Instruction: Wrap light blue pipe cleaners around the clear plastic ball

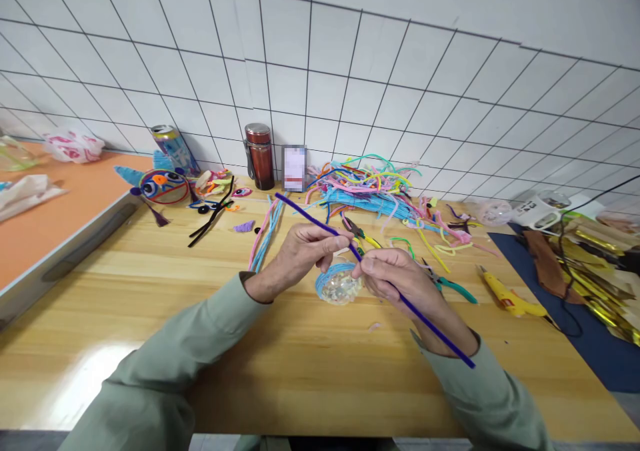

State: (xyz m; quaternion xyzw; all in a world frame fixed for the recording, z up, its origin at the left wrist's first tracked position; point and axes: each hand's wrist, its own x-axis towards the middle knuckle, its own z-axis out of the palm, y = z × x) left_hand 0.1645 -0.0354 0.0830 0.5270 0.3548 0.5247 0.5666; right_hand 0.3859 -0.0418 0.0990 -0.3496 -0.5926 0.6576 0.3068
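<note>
both hands work over the middle of the wooden desk [200,344], nearer its front edge than the wall. the left hand [300,254] has its grip pressed together on a purple pipe cleaner [310,219], thumb and forefinger pinching it near the middle of its length. the right hand [395,277] pinches the same stem just beside that spot, fingers curled over it. the stem runs on a slant, one end pointing toward the back edge of the desk and the other lying across the right wrist and sleeve.

under and between the two hands sits a small clear ball ringed with light blue pipe cleaner [339,284], resting on the desk and touching the right fingers.

along the back edge lies a big tangled pile of coloured pipe cleaners [365,184], with a dark red flask [260,156] standing left of it and a drink can [173,147] further toward the back left corner. a blue and orange fish-like craft [163,185] and some black stems [213,217] lie near the can. right of the hands are teal-handled pliers [453,287] and a yellow glue gun [507,297], near a dark blue mat [575,317] at the right edge.
</note>
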